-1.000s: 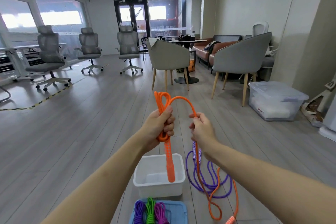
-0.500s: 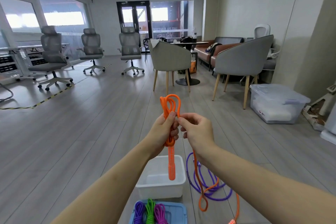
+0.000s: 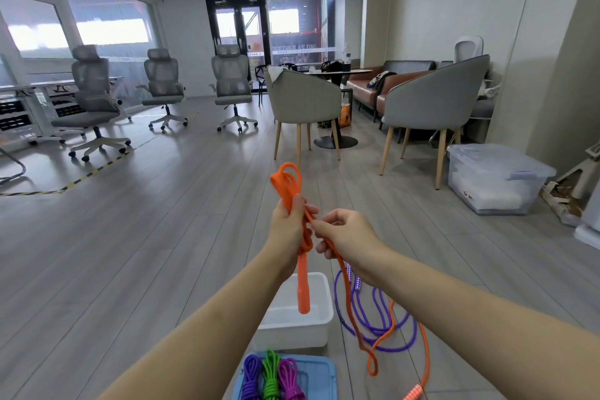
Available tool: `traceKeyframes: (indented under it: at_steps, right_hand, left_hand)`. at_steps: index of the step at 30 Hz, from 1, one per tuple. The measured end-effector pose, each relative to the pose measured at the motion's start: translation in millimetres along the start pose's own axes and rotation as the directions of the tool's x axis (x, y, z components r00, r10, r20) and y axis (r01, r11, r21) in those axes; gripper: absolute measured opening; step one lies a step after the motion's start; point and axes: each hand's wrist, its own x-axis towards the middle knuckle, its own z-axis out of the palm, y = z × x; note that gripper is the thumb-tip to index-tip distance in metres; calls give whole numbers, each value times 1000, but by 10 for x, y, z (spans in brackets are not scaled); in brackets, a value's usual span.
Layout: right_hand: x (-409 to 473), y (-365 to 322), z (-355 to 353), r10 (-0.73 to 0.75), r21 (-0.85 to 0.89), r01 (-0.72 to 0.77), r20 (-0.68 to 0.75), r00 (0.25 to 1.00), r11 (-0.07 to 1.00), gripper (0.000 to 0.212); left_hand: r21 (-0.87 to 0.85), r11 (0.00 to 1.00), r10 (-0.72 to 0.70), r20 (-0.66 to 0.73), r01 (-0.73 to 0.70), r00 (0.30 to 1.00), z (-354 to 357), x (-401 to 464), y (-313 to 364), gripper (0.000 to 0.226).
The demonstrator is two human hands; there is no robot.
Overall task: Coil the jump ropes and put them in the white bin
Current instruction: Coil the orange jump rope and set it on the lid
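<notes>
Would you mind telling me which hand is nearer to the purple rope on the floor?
Right. The right hand is almost directly above the purple rope, pinching the orange rope. The left hand is further to the left, above the white bin.

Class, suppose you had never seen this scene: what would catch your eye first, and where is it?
The orange rope, bright at centre, is gripped in loops by the left hand while the right hand pinches its trailing strand. Below hangs its handle over the white bin; a purple rope sprawls on the floor right of the bin.
</notes>
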Motion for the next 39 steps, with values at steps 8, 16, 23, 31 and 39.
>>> traceKeyframes:
  at_steps: [8,16,23,31,39]
  right_hand:
    - [-85,48,-174,49,-282,110,501,864,953,20]
    - [76,122,-596,-9,-593,273,409,912,758,21]
    - [123,96,-560,-346,-712,534,411,844,456,17]
    - [165,38,-405,-600,-727,597,323,732,339,17]
    - [302,39,-640,-590,-823,562,416,692,78,53]
  left_hand:
    - [-582,813,-101,-103,22,990,-357,360,317,27]
    - [-430,887,-119,138,168,983,-505,308,491,36]
    - [99,994,-84,319,55,944,-382,96,265,30]
    - [199,977,-160,460,75,874,-262,-106,219,42]
    - [379,900,-425,646,218,634,-376,-82,290,14]
